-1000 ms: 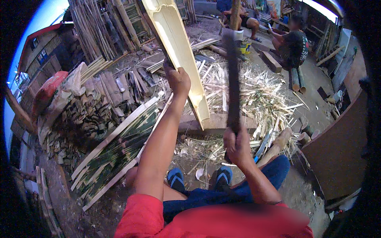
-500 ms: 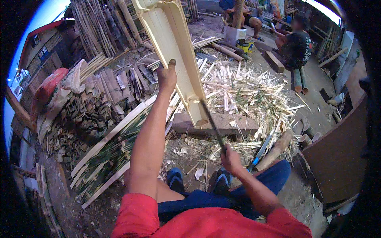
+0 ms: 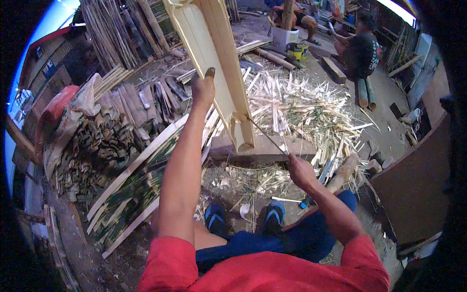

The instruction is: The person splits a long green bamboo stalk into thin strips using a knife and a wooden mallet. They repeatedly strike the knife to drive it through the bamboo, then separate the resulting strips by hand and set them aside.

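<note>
A long split half of bamboo [image 3: 197, 41], pale and hollow inside, slants up and away in front of me. My left hand [image 3: 203, 91] is closed on its left edge, thumb on the inner side. Its lower end stands on or just at a thick wooden block [image 3: 267, 150]. In my right hand [image 3: 301, 171] is the grip of a long, thin-bladed knife [image 3: 268, 135], fingers wrapped round it. The blade, seen nearly edge-on, reaches up-left to the bamboo's right side, close to an inner node. Whether its tip touches there I cannot tell.
A heap of pale bamboo shavings [image 3: 311, 109] spreads behind the block. Long green-and-white strips [image 3: 141, 168] lie left, beside stacked short pieces [image 3: 107, 146]. A log [image 3: 344, 171] and a blue-handled tool [image 3: 304, 203] are by my right knee. Two people sit farther back, one in black [image 3: 366, 53].
My right hand has moved up and to the right with the knife, whose blade has turned to a flatter slant. The bamboo and my left hand have barely shifted.
</note>
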`<state>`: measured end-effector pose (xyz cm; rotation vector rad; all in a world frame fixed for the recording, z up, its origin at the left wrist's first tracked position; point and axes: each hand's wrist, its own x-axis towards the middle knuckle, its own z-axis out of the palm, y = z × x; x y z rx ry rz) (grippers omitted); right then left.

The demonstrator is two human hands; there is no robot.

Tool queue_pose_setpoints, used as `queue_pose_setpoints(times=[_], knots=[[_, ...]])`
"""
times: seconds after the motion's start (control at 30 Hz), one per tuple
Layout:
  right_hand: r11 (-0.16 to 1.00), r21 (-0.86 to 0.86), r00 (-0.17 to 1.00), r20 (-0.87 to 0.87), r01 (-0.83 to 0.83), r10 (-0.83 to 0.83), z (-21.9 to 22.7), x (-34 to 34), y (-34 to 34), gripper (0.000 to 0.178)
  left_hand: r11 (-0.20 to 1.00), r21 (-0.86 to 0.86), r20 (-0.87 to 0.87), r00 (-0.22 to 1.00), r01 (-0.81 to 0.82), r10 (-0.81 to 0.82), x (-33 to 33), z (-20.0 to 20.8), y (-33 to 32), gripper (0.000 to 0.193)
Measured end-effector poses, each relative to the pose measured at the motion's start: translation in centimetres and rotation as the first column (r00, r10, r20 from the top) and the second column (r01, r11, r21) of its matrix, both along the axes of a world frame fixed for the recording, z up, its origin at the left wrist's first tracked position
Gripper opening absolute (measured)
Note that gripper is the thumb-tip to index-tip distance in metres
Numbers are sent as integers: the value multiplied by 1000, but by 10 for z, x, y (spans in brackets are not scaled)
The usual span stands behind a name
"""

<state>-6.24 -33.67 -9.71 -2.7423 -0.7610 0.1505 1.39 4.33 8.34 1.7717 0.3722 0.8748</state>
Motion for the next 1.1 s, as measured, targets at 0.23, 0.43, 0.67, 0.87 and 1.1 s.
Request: queue_pose_setpoints(times=[0.23, 0.43, 0.67, 0.87, 1.1], knots=[[999, 38, 994, 107, -29, 25, 69, -13, 12, 19, 999, 1, 116, 992, 39, -39, -11, -4, -7, 53], [719, 693, 979, 176, -51, -100, 91, -16, 20, 22, 993, 67, 187, 976, 98, -109, -5, 1, -6, 35], [991, -133, 980, -194, 18, -44, 37, 1, 21, 24, 993, -14, 84, 990, 117, -116, 9, 2, -4, 36], [752, 659, 994, 87, -2, -73, 42, 1, 26, 20, 981, 4, 155, 969, 194, -193, 6, -9, -7, 44], [973, -219, 957, -289, -74, 8, -37, 42, -17, 34, 989, 0, 104, 984, 145, -144, -5, 3, -10, 35]])
